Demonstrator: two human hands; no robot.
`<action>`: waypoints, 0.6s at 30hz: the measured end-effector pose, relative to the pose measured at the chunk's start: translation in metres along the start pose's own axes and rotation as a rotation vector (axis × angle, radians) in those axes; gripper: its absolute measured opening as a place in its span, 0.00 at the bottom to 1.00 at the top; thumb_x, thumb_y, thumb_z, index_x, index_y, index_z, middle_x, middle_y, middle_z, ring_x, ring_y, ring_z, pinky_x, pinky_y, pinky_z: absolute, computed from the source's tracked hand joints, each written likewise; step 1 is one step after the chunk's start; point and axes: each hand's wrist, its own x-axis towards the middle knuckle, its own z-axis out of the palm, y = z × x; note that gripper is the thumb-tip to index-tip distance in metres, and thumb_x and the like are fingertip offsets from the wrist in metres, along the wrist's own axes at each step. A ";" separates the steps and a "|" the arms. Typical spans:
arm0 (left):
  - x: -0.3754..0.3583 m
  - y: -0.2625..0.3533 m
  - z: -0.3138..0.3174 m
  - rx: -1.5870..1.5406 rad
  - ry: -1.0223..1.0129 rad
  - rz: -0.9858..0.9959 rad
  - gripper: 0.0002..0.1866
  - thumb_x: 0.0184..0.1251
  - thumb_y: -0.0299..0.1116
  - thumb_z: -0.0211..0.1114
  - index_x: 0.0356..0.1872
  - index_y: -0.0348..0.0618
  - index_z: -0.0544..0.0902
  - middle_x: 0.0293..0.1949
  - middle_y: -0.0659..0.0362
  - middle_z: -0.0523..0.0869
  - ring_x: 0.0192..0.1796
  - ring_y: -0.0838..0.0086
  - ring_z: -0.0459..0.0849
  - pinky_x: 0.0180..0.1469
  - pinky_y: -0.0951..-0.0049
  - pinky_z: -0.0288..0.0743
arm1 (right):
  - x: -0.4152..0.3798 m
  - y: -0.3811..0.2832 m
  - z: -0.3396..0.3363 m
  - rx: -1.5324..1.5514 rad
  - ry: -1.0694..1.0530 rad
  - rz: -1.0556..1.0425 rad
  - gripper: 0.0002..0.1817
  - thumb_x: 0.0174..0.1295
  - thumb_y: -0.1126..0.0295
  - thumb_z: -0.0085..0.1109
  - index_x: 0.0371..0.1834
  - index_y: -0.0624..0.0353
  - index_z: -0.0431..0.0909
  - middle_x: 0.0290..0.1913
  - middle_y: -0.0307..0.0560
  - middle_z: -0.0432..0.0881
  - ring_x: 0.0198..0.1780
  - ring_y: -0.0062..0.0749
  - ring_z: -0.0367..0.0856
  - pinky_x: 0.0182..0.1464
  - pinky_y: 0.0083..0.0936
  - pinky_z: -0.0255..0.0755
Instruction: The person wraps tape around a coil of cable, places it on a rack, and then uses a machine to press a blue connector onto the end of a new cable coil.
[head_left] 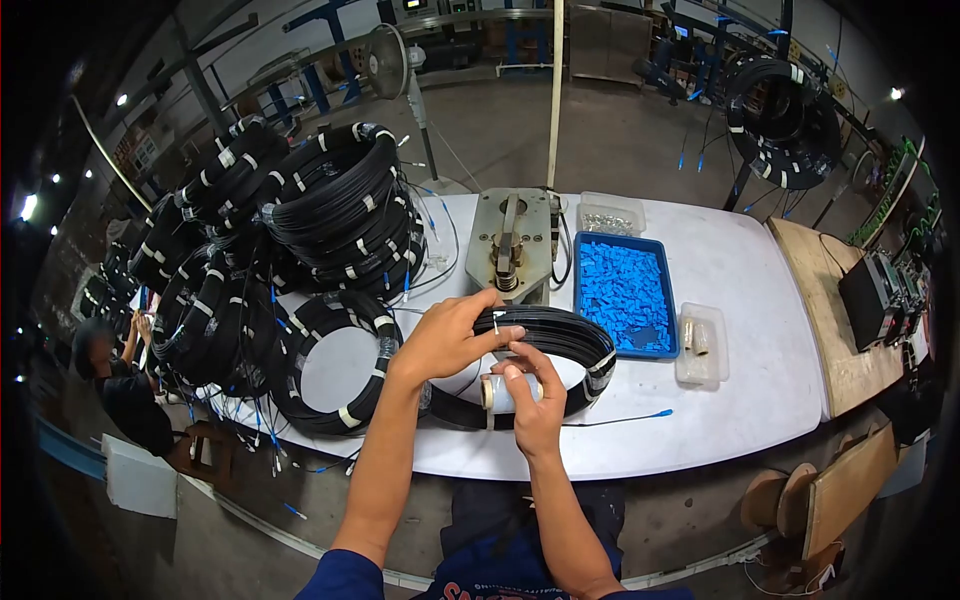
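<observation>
In the head view, a coil of black cable (560,323) lies on the white table in front of me, with a clear wrap and pale tape on its right side. My left hand (450,338) grips the coil's far left part, its thumb and fingers around the strands. Inside the ring, my right hand (537,408) holds a small roll of clear film (503,394) on a pale core. The fingertips of both hands nearly meet. A cable end with a blue connector (660,413) extends right from the coil.
Finished-looking black coils (335,215) are piled at left. Behind my coil stands a metal press (510,240). To its right are a blue tray (668,300) of small blue parts and a clear box (722,350). Another person (125,380) sits far left.
</observation>
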 end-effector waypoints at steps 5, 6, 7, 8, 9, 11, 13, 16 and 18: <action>0.000 -0.003 -0.003 -0.030 -0.052 0.020 0.19 0.66 0.43 0.70 0.45 0.36 0.81 0.31 0.51 0.87 0.32 0.64 0.84 0.37 0.66 0.75 | -0.003 0.001 0.003 -0.073 0.033 0.004 0.16 0.68 0.73 0.61 0.57 0.63 0.79 0.44 0.46 0.84 0.46 0.26 0.82 0.52 0.24 0.74; 0.001 -0.003 -0.006 -0.032 -0.093 0.015 0.19 0.67 0.44 0.69 0.46 0.37 0.80 0.32 0.51 0.87 0.32 0.64 0.84 0.37 0.66 0.75 | -0.002 0.000 0.004 -0.111 0.049 -0.013 0.16 0.67 0.73 0.61 0.57 0.63 0.79 0.44 0.46 0.84 0.46 0.25 0.81 0.53 0.24 0.74; 0.002 -0.004 -0.009 -0.030 -0.092 0.016 0.19 0.67 0.44 0.69 0.46 0.37 0.80 0.32 0.51 0.87 0.32 0.64 0.84 0.37 0.66 0.75 | -0.003 -0.001 0.005 -0.110 0.049 -0.015 0.16 0.67 0.73 0.61 0.57 0.63 0.79 0.44 0.46 0.84 0.46 0.25 0.81 0.53 0.24 0.74; 0.002 -0.007 -0.012 -0.068 -0.165 0.011 0.22 0.68 0.46 0.68 0.50 0.37 0.79 0.34 0.48 0.87 0.36 0.59 0.85 0.40 0.64 0.76 | -0.004 -0.003 0.006 -0.114 0.056 0.002 0.16 0.67 0.72 0.62 0.57 0.63 0.79 0.44 0.46 0.84 0.46 0.25 0.81 0.53 0.24 0.74; 0.002 -0.009 -0.015 -0.107 -0.238 0.005 0.25 0.68 0.49 0.67 0.54 0.38 0.77 0.37 0.46 0.87 0.39 0.53 0.86 0.42 0.61 0.77 | -0.004 -0.004 0.006 -0.120 0.063 0.018 0.17 0.67 0.72 0.62 0.58 0.63 0.79 0.44 0.46 0.84 0.46 0.25 0.81 0.53 0.24 0.74; 0.002 -0.015 -0.016 -0.138 -0.235 0.082 0.25 0.69 0.48 0.67 0.56 0.39 0.76 0.39 0.45 0.87 0.41 0.54 0.87 0.44 0.61 0.77 | -0.004 -0.004 0.003 -0.140 0.054 0.030 0.17 0.67 0.72 0.62 0.57 0.63 0.79 0.44 0.46 0.84 0.46 0.25 0.81 0.53 0.24 0.74; 0.001 -0.016 -0.021 -0.171 -0.231 0.160 0.26 0.69 0.47 0.66 0.58 0.39 0.75 0.41 0.45 0.87 0.43 0.55 0.87 0.46 0.61 0.77 | -0.003 -0.005 0.002 -0.164 0.045 0.043 0.16 0.67 0.72 0.62 0.57 0.63 0.80 0.45 0.46 0.85 0.47 0.25 0.81 0.53 0.24 0.74; -0.001 -0.008 -0.034 -0.071 -0.341 0.098 0.28 0.70 0.45 0.66 0.64 0.40 0.72 0.50 0.48 0.84 0.52 0.62 0.85 0.55 0.66 0.76 | 0.001 -0.008 0.004 -0.183 0.022 0.002 0.16 0.66 0.72 0.62 0.57 0.62 0.80 0.44 0.46 0.85 0.45 0.25 0.82 0.52 0.24 0.74; -0.005 -0.003 -0.038 0.041 -0.344 -0.019 0.28 0.69 0.44 0.67 0.64 0.39 0.72 0.51 0.48 0.84 0.52 0.62 0.85 0.56 0.66 0.76 | 0.001 -0.010 0.006 -0.234 -0.006 0.031 0.16 0.66 0.72 0.61 0.56 0.61 0.81 0.41 0.46 0.86 0.43 0.25 0.82 0.51 0.24 0.75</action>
